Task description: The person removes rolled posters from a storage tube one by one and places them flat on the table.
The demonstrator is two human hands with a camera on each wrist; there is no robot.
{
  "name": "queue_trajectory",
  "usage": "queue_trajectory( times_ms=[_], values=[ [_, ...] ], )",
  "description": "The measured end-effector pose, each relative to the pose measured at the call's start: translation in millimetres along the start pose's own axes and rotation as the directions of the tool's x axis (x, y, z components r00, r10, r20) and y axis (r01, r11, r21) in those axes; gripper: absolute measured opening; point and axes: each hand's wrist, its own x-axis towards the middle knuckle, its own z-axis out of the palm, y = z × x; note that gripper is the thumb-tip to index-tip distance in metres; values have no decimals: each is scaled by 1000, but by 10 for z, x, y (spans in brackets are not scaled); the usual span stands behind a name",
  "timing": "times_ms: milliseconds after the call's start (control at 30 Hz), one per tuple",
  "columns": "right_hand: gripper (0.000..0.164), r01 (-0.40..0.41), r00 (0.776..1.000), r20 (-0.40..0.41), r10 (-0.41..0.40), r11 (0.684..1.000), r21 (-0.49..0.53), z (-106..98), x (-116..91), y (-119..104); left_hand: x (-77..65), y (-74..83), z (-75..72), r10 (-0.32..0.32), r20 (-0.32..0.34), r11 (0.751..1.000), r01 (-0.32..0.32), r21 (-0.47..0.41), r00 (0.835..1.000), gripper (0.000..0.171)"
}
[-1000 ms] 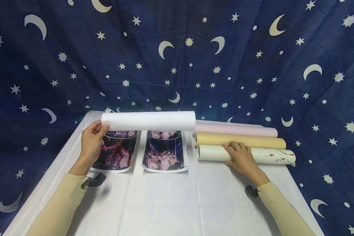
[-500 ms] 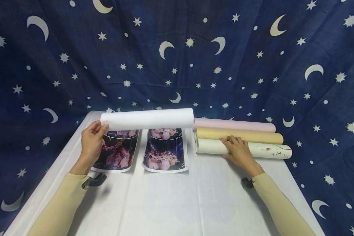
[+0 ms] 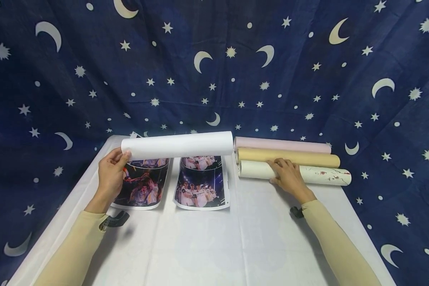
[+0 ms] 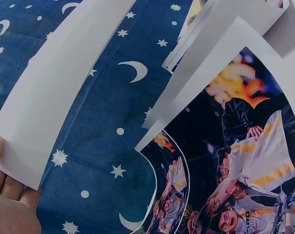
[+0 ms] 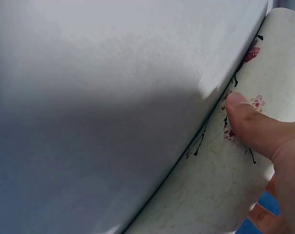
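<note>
My left hand pinches the left end of a white paper roll, thumb in front and fingers behind, holding it raised above two photo prints. At the right, my right hand grips a cream roll with a red floral pattern, its thumb on the near side and its fingers over the top. Behind that roll lie a yellow roll and a pale pink roll, side by side. The white roll hides the upper part of both prints.
The left print and the right print lie on the white-covered table, their near ends curved. A dark blue cloth with moons and stars hangs behind the table.
My right hand has pushed the cream, yellow and pink rolls toward the back of the table and slightly left. The white roll's right end has risen a little and shifted left.
</note>
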Motion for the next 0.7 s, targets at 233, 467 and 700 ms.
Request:
queue_trajectory(
  times_ms=[233,467,700],
  values=[
    [77,0,1000,-9,0,1000,13,21,43,17,2,-18,11,11,-12,1000,-11,-7,1000,12],
    [79,-15,998,-66,17,999,30,-79,-18,-34,-33,-37,37,22,1,999,-22,28,1000,12],
    [73,55,971,-234,-53,998,1,-366,-150,-231,-89,-10,111,43,39,995,-46,89,998,21]
  ],
)
